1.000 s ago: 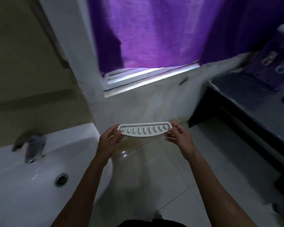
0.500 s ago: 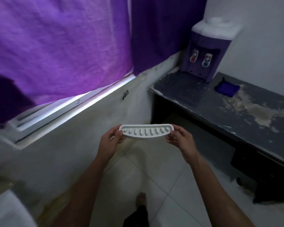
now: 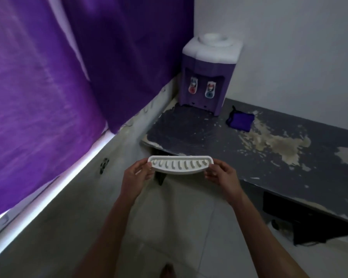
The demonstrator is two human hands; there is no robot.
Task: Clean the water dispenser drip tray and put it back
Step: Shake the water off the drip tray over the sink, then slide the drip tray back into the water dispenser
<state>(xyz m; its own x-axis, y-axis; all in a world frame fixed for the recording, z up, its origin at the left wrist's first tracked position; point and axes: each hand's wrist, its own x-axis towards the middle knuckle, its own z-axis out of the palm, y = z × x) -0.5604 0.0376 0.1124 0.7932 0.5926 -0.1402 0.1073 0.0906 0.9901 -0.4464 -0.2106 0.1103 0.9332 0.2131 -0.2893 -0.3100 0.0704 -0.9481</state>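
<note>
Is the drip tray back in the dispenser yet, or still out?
Out. Left hand and right hand hold the drip tray by its ends above the floor, apart from the water dispenser on the counter.

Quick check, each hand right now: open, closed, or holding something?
Left hand: holding the left end of the white drip tray.
Right hand: holding the tray's right end, fingers curled round it.
</note>
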